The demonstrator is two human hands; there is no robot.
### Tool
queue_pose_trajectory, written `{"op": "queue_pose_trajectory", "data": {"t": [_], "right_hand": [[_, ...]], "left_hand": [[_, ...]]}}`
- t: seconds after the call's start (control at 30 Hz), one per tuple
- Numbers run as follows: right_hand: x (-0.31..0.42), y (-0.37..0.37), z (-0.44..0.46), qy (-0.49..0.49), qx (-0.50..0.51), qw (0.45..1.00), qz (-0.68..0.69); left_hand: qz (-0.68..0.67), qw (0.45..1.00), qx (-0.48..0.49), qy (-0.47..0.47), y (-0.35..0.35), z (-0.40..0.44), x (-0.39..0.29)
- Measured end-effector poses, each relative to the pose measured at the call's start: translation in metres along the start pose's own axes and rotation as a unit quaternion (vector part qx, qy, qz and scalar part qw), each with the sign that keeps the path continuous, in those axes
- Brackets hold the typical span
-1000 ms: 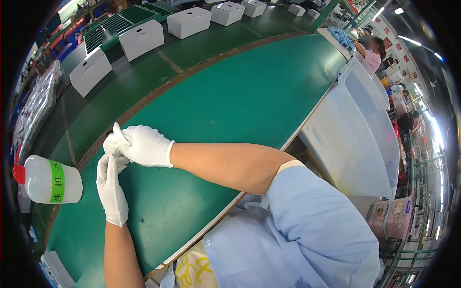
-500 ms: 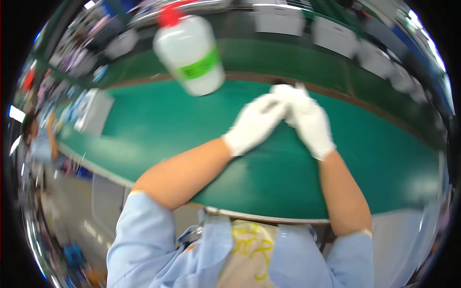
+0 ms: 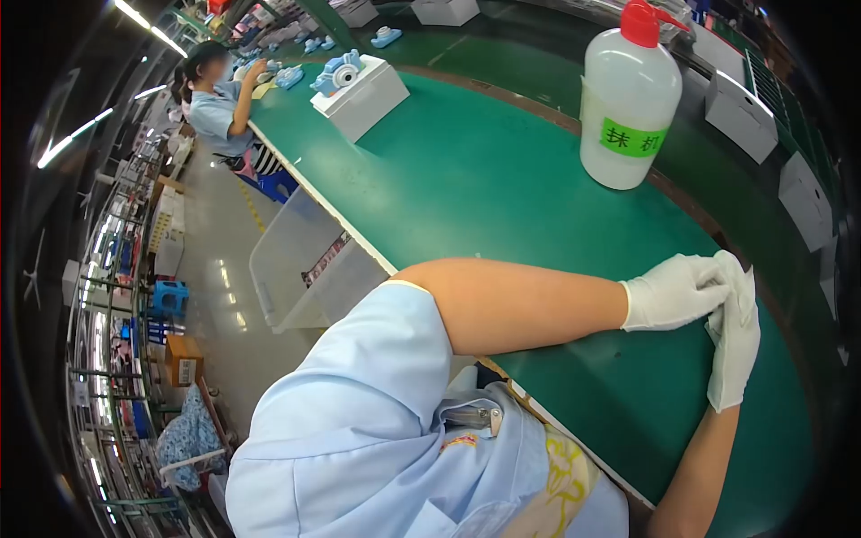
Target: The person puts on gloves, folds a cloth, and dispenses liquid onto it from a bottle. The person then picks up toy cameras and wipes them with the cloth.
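Observation:
Both my hands wear white knit gloves and meet over the right part of the green table. My left hand reaches across from the left, its fingers closed against the fingers of my right hand. The right hand points away from me, with its fingers bent in beside the left fingertips. White fabric overlaps where they touch, so I cannot make out whether something is held between them. Beyond the hands stands a translucent bottle with a red pump top and a green label.
A white box with a blue camera-shaped item on it stands at the far left. A seated co-worker handles items there. A clear plastic bin sits beside the table. White boxes line the conveyor behind the bottle.
My view has turned left, so the hands and bottle appear farther right and the co-worker shows fully. The hands stay together; the picture is sharper.

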State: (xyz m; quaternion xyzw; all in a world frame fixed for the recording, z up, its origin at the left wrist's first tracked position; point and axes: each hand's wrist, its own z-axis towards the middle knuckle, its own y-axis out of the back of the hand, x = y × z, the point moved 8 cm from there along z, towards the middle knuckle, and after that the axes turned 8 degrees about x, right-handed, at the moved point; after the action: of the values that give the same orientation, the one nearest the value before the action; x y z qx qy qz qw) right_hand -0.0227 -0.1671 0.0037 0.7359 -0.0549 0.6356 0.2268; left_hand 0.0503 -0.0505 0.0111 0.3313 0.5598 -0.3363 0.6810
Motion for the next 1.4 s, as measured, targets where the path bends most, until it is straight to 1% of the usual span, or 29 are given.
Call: {"op": "queue_pose_trajectory", "data": {"t": [0.13,0.2,0.27,0.37,0.57,0.83,0.97,1.07,1.17,1.4], "right_hand": [[0.008,-0.005,-0.005,0.001,-0.031,1.0,-0.004],[0.007,-0.006,-0.004,0.006,-0.019,1.0,0.009],[0.019,-0.013,-0.011,-0.03,0.01,0.999,0.029],[0.029,-0.018,-0.015,-0.031,0.011,0.999,0.024],[0.014,-0.012,-0.014,-0.051,-0.025,0.998,0.006],[0.004,-0.01,-0.01,-0.056,0.01,0.998,0.028],[0.003,-0.009,-0.011,-0.062,0.002,0.998,0.024],[0.011,-0.013,-0.012,-0.043,-0.019,0.998,0.033],[0.002,-0.009,-0.011,-0.076,0.029,0.996,0.027],[0.006,-0.009,-0.008,-0.052,0.01,0.998,0.04]], "left_hand": [[-0.021,1.0,0.004,0.019,0.0,-0.002,-0.001],[-0.048,0.999,0.005,0.018,-0.001,-0.001,0.003],[-0.039,0.999,0.008,0.025,0.0,0.0,0.001],[-0.038,0.999,0.008,0.029,0.001,0.0,0.0],[-0.038,0.999,0.0,0.025,0.002,0.0,-0.003],[-0.043,0.999,-0.001,-0.005,0.003,-0.001,-0.006],[-0.035,0.999,-0.001,0.001,0.003,-0.001,-0.006],[-0.042,0.999,-0.001,0.001,0.003,-0.001,-0.006],[-0.053,0.999,0.001,0.002,0.002,-0.001,-0.006],[-0.046,0.999,0.008,0.016,0.002,0.001,-0.008]]}}
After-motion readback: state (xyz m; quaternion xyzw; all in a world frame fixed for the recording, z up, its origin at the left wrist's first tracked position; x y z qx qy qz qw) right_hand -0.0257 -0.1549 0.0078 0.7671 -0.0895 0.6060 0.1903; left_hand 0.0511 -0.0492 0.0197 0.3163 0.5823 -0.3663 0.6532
